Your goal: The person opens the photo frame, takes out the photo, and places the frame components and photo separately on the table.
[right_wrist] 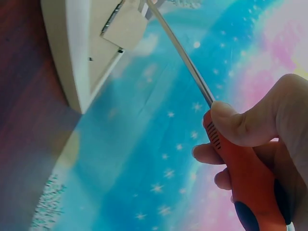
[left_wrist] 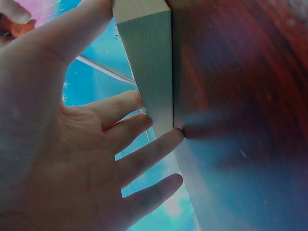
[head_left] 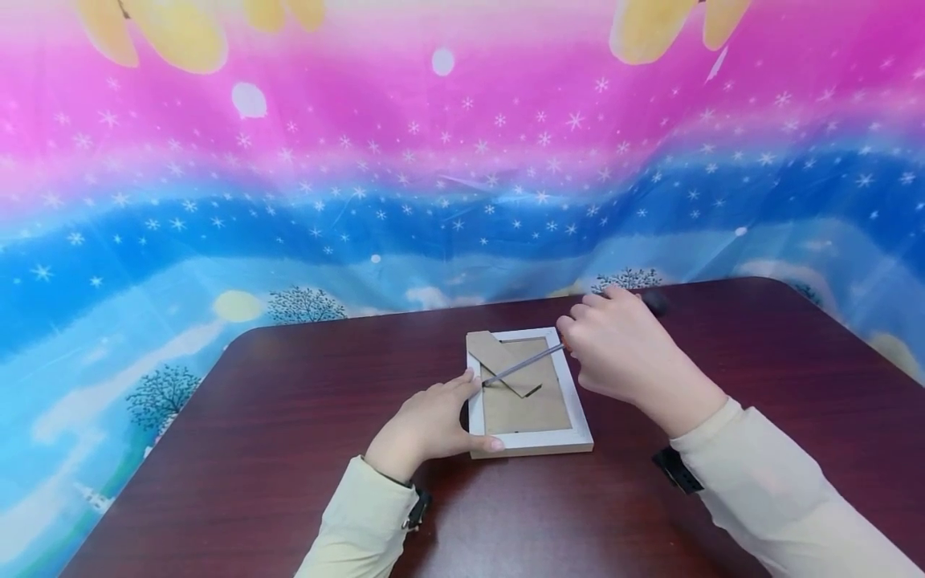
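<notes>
A white picture frame [head_left: 574,401] lies face down on the table, its brown backing and slanted stand flap [head_left: 499,360] showing. My right hand [head_left: 625,349] grips a screwdriver by its orange and black handle [right_wrist: 245,175], thumb along the front of the handle. The metal shaft [head_left: 527,364] slants down to the left across the flap, its tip at the backing's left edge. At the frame's left side is my left hand [head_left: 429,421], fingers spread and fairly straight. Its thumb lies on the near corner, while fingertips [left_wrist: 139,98] touch the side of the frame.
The dark reddish wooden table [head_left: 303,433] has rounded far corners. Behind it hangs a pink and blue backdrop [head_left: 433,193] with snowflakes and trees. Dark straps [head_left: 677,471] circle both wrists below the light sleeves.
</notes>
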`<state>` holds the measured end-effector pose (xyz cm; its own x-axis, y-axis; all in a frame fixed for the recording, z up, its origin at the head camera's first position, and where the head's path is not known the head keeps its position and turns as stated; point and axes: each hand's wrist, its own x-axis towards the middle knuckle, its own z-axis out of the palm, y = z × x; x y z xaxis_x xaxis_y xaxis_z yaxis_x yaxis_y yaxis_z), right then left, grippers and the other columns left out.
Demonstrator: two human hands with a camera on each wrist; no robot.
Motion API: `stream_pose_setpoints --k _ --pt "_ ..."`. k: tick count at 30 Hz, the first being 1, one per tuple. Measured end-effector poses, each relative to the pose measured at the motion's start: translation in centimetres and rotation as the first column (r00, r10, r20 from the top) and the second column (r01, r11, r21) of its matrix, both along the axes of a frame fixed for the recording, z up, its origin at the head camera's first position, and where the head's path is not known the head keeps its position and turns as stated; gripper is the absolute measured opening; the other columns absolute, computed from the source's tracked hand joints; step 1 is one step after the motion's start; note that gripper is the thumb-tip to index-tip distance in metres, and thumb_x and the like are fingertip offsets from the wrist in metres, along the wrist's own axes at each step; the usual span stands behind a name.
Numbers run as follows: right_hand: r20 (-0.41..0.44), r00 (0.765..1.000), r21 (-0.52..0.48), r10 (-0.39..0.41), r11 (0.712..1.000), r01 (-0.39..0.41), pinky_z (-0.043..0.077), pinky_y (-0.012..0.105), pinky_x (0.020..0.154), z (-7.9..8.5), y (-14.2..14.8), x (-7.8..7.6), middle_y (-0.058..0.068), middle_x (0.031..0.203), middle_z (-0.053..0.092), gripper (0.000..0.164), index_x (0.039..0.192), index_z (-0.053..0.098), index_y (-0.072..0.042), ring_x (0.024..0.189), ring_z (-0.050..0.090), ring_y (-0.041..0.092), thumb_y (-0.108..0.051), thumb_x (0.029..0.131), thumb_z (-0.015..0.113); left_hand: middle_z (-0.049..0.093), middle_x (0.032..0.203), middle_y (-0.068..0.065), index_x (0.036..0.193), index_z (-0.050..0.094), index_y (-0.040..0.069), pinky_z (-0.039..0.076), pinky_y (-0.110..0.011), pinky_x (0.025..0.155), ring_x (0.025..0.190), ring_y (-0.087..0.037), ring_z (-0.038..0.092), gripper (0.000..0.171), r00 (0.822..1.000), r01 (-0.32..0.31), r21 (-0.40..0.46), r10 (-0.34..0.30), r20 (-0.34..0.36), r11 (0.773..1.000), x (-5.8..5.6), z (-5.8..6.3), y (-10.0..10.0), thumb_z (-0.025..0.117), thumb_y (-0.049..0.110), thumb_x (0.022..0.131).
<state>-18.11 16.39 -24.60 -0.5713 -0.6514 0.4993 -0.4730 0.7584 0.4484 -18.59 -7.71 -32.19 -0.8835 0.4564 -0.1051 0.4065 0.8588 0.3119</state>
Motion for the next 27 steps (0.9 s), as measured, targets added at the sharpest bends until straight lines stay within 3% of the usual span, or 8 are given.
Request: stream_pose_setpoints --k 8,18,22,27 --pt "-0.014 1.0 0.156 -0.02 0.988 0.022 0.04 0.035 0.053 1.5 -1.8 -0.1 0.005 0.051 0.057 0.012 0.053 0.05 -0.01 0.053 0.05 0.022 -0.007 0.055 0.061 0.034 0.155 -0.008 0.144 0.04 0.016 0.038 -0.055 0.106 0.134 -0.035 0.037 0.094 1.0 -0.005 0.013 0.005 0.0 1.0 -0.1 0.0 0.1 0.067 0.064 0.068" --pt "-0.038 0.999 0.275 -0.022 0.961 0.032 0.042 0.035 0.059 2.8 -4.0 0.3 0.004 0.053 0.063 0.007 0.059 0.061 -0.01 0.053 0.049 0.021 -0.014 0.057 0.066 0.034 0.155 -0.007 0.145 0.039 0.019 0.038 -0.055 0.106 0.135 -0.034 0.037 0.094 1.0 -0.006 0.006 0.006 0.005 1.0 -0.2 0.0 0.2 0.066 0.065 0.068" --pt "-0.11 0.994 0.352 -0.003 0.935 0.042 0.041 0.034 0.061 3.3 -5.5 0.7 0.004 0.054 0.065 0.006 0.061 0.064 -0.011 0.054 0.052 0.021 -0.017 0.06 0.066 0.035 0.154 -0.007 0.145 0.039 0.02 0.039 -0.054 0.105 0.133 -0.034 0.039 0.093 1.0 -0.009 0.014 0.009 -0.004 1.0 -0.1 0.1 0.0 0.067 0.064 0.068" --pt "-0.204 0.978 0.489 0.031 0.869 0.075 0.038 0.033 0.063 3.9 -7.7 1.2 0.0 0.055 0.066 0.006 0.065 0.068 -0.015 0.054 0.051 0.019 -0.02 0.067 0.065 0.039 0.152 -0.006 0.144 0.04 0.021 0.043 -0.052 0.101 0.129 -0.033 0.043 0.093 1.0 -0.025 0.043 0.025 0.005 0.999 0.0 0.0 -0.1 0.069 0.062 0.067"
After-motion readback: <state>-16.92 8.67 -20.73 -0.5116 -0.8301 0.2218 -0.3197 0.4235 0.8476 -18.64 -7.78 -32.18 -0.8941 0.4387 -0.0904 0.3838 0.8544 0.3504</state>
